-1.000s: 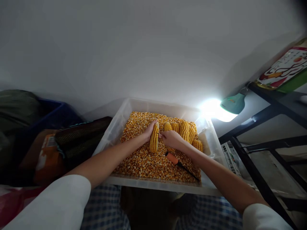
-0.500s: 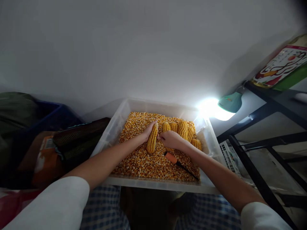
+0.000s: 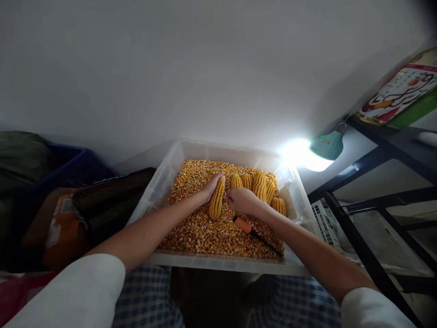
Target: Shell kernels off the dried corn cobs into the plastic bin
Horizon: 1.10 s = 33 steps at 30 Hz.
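Observation:
My left hand [image 3: 210,187] is closed round an ear of corn [image 3: 216,202], which stands tilted above a bed of loose kernels [image 3: 201,232]. Close to the ear's right side, my right hand [image 3: 241,200] has its fingers bent together; whatever lies between its fingertips is too small to make out. Just below that hand, a screwdriver-like tool with an orange handle [image 3: 242,224] and a dark shaft rests on the kernels. Several more ears of corn [image 3: 260,186] lie behind and right of my right hand. A translucent plastic bin [image 3: 218,260] holds all of these.
A lit lamp with a green housing [image 3: 327,146] hangs from a dark metal rack [image 3: 372,159] at right. A labelled bottle [image 3: 399,95] sits on the rack. Left of the bin are a dark mesh bag [image 3: 109,200], an orange box [image 3: 61,228] and a blue crate [image 3: 78,164].
Both hands stay almost in place, the left still holding the ear of corn. My right fingertips have shifted very slightly beside it. The whole view has drifted a little.

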Motion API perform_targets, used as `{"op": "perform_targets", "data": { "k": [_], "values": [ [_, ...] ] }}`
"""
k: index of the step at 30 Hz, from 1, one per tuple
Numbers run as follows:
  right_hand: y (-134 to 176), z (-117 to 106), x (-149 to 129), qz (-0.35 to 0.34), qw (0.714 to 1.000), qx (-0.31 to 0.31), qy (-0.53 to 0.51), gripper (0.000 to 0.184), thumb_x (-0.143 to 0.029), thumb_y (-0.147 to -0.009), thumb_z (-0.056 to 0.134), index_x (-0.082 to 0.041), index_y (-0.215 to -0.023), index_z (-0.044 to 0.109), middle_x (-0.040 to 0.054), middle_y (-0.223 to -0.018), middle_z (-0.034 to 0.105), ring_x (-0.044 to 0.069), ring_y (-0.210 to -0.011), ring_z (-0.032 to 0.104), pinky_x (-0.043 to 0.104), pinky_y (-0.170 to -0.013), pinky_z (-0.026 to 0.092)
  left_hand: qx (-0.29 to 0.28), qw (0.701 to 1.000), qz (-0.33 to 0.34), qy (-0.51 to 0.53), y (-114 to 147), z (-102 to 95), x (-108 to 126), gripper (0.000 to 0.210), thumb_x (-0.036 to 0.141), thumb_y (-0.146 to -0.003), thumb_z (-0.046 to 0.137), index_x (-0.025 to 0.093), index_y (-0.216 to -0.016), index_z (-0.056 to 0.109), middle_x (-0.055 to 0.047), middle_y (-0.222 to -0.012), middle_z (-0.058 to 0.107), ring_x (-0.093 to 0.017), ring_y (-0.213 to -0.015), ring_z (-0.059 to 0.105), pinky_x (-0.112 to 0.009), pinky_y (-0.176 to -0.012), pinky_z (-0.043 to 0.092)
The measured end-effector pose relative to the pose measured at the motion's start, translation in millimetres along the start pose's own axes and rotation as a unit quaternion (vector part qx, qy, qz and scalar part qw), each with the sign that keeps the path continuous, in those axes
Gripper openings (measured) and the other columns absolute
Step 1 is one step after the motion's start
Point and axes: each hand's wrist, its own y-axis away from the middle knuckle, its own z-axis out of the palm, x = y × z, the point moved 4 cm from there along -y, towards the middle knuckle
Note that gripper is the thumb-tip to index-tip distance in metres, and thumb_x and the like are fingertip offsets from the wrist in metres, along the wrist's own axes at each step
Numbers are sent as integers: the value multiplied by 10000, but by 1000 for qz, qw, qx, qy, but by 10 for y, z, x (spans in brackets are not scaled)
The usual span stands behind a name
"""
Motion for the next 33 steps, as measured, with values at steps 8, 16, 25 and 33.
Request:
{"op": "perform_targets", "data": {
  "k": [8, 16, 25, 33],
  "values": [
    [8, -6, 17, -5, 1000, 4, -21, 372, -318, -828, 260, -161, -880, 594, 100, -835, 620, 195, -739, 573, 264, -611, 406, -34, 999, -2, -28, -15, 12, -19, 420, 571, -659, 421, 169, -635, 537, -13, -434, 524, -147, -375, 499, -265, -398, 429],
    [-25, 52, 20, -19, 999, -7, -33, 304, -274, -799, 342, -138, -863, 606, 120, -812, 620, 210, -748, 573, 276, -616, 419, -48, 999, -1, -3, 2, 74, -34, 386, 538, -669, 454, 167, -706, 553, 6, -428, 515, -133, -399, 517, -236, -424, 440],
    [-71, 29, 53, -55, 998, -14, -1, 320, -308, -806, 320, -159, -884, 592, 102, -863, 614, 207, -774, 568, 272, -620, 411, -14, 1000, -8, 9, -74, -10, -68, 387, 535, -648, 470, 160, -681, 559, -14, -442, 535, -155, -405, 524, -260, -403, 433],
    [-38, -11, 81, -91, 996, -11, 20, 357, -325, -829, 270, -163, -918, 576, 98, -882, 616, 205, -782, 567, 265, -608, 396, -12, 1000, 10, 17, 7, 67, -31, 350, 517, -628, 498, 169, -645, 536, 0, -442, 519, -149, -382, 497, -274, -420, 426]
  ]
}}
